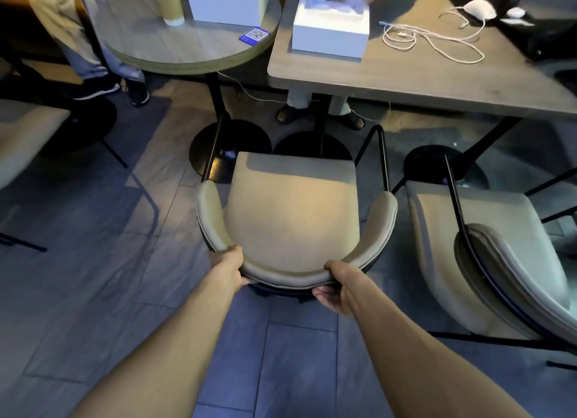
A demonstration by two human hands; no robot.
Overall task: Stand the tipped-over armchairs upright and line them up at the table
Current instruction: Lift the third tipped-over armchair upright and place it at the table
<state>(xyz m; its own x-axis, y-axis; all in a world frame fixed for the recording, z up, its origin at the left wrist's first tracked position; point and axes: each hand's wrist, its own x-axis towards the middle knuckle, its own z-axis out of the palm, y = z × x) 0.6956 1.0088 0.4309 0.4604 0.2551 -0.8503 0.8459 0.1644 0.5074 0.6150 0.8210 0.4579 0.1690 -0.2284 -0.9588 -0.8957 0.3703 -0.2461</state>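
A beige armchair (290, 211) with a curved padded back and black metal legs stands upright on the floor, its seat facing the rectangular wooden table (406, 74). My left hand (229, 266) grips the left part of its curved backrest. My right hand (338, 288) grips the right part of the same backrest, fingers curled under it. A second beige armchair (487, 261) lies tipped on its side at the right, its black frame running across it.
A round table (187, 49) stands at the back left with a white box and a cardboard tube on it. White boxes and cables lie on the rectangular table. Two people stand behind the tables. Another beige seat (25, 130) is at the far left.
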